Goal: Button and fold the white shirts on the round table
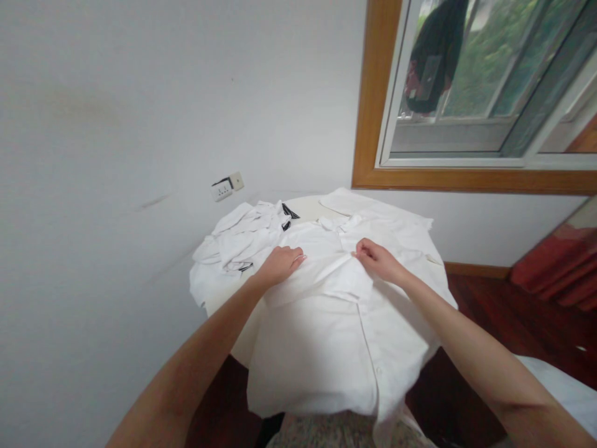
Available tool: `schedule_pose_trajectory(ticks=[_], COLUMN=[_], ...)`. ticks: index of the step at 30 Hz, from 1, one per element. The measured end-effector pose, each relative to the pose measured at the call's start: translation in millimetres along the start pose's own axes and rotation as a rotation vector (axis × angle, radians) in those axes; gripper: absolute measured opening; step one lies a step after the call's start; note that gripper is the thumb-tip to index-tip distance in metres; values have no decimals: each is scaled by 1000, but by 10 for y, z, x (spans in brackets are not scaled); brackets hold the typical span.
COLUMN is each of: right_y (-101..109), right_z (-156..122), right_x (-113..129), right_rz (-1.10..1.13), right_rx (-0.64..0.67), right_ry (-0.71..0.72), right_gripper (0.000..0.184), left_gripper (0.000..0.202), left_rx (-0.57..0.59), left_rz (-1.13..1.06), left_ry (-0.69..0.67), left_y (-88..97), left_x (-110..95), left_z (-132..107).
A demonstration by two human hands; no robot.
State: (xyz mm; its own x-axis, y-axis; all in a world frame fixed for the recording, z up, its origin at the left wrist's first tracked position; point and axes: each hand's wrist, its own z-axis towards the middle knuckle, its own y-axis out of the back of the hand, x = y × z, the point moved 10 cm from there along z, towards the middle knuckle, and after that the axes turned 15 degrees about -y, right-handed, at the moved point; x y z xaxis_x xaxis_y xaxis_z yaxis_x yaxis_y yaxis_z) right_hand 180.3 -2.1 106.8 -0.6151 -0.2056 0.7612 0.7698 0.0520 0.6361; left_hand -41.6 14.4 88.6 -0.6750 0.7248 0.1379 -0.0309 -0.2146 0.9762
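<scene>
A white button-up shirt (317, 348) lies spread over the table, its lower part hanging over the near edge. The button strip runs down its right half, and the collar points toward the wall. My left hand (281, 264) is closed, pinching a fold of the shirt's cloth on the left. To the right, my right hand (379, 259) also has its fingers closed on the cloth. Between the two hands a band of fabric is drawn up and creased across the shirt's middle. The fingertips partly hide the pinched edges.
Crumpled white cloth (247, 227) with black striped bits sits at the table's left. More white fabric covers the far right. The round white table (308, 208) stands against the wall, below a socket (222, 190) and a wood-framed window (366, 124). A red curtain (559, 267) hangs right.
</scene>
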Motion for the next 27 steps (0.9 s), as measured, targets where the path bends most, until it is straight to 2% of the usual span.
schedule_pose_trajectory(ticks=[4,7,9,12,15,20,24,26,27], right_y=[711,1083,1223,1234,1149,1066,1085,1108,1105], right_z=[-202,-413,-559,-722,-813,-881,-906,-929,-939], right_x=[-534,-1018,-1293,-1565,-1669,-1632,-1574,-1547,-1530], right_rz=[-34,-89,-91,-140,-192,-223,-227,-200,-180], right_rx=[-124,-205,-263,-299,-310,-341,-419,-461,-464], right_ry=[-155,-251,-300,-358,-382,-364,-374,-387,-389], right_gripper=[36,39,38,36,33,31,32,33,34], left_gripper=[49,47,46,45,36,30,39,38,36], left_rx=[35,23,8,-20,-28,-50,-146,-137,-92], left_rz=[31,36,42,23,-45,-176,-335,-274,-200], left_ry=[2,-37,-69,-106,-132,-68,32,4,-34], left_y=[11,71,124,183,175,155,289,385,409], left_x=[50,38,52,167,360,667,808,802,777], left_z=[82,192,269,358,403,398,453,545,606])
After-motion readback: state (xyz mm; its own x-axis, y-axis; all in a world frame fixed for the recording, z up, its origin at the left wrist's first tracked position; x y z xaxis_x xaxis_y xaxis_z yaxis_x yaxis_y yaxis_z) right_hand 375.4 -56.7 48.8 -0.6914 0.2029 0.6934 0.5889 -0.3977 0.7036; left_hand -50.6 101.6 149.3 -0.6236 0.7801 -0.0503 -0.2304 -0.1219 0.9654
